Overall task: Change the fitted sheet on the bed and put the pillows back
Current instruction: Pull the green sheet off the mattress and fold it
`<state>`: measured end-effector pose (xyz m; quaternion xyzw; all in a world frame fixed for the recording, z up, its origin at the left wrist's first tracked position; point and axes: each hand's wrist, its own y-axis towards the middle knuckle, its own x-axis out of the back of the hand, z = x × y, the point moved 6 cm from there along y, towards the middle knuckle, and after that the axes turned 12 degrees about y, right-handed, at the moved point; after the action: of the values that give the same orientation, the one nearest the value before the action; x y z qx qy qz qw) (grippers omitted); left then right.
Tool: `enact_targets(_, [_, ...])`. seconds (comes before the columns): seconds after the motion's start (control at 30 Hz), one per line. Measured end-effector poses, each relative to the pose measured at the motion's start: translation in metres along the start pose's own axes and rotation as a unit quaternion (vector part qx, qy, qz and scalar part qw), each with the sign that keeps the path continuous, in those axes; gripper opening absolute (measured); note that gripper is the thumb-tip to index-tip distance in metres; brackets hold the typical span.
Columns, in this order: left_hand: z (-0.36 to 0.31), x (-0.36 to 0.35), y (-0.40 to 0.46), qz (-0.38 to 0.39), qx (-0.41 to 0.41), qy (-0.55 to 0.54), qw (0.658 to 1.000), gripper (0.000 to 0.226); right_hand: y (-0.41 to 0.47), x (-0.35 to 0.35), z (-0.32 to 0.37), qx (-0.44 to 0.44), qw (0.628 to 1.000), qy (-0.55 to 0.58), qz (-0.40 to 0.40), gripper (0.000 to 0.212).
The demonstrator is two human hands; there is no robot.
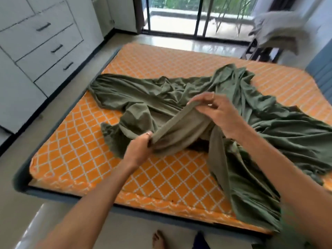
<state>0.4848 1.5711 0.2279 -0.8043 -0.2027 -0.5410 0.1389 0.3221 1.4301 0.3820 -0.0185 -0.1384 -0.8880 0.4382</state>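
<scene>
An olive-green fitted sheet lies crumpled across the bare orange mattress, which has a white lattice pattern. Part of the sheet trails off the near right edge of the bed. My left hand grips a bunched fold of the sheet near the bed's middle. My right hand pinches the same fold higher up and to the right, so a band of fabric is stretched between both hands above the mattress. No pillows are in view.
A white drawer unit stands along the left of the bed. Glass sliding doors are beyond the far end. A chair draped with pale cloth stands at the far right. A dark bed frame edges the mattress. My bare foot is on the floor.
</scene>
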Motion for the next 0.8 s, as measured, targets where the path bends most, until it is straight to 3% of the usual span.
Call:
enact_targets(0.13, [0.011, 0.034, 0.015, -0.033, 0.02, 0.029, 0.999, 0.049, -0.004, 0.078, 0.048, 0.032, 0.992, 0.06, -0.104, 0.03])
enact_targets(0.23, [0.007, 0.056, 0.034, -0.073, 0.024, 0.003, 0.997, 0.039, -0.007, 0.145, 0.074, 0.064, 0.974, 0.119, -0.184, 0.018])
enact_targets(0.3, [0.005, 0.065, 0.051, -0.096, 0.038, 0.0, 0.995, 0.031, -0.009, 0.193, 0.082, 0.084, 0.958, 0.14, -0.237, 0.025])
enact_targets(0.37, [0.001, 0.07, 0.071, -0.109, 0.045, 0.01, 0.993, 0.022, -0.009, 0.236, 0.087, 0.088, 0.941, 0.151, -0.289, 0.013])
enact_targets(0.57, [-0.065, 0.103, 0.135, -0.156, 0.044, -0.013, 0.987, 0.021, 0.014, 0.322, 0.072, 0.017, 0.907, 0.06, -0.416, 0.022])
enact_targets(0.7, [-0.131, 0.133, 0.166, -0.19, -0.026, -0.026, 0.981, 0.025, 0.046, 0.322, 0.047, -0.03, 0.918, 0.027, -0.394, 0.022])
enact_targets(0.8, [-0.183, 0.152, 0.181, -0.206, -0.08, 0.02, 0.975, 0.026, 0.072, 0.278, 0.026, -0.077, 0.95, -0.046, -0.3, 0.019])
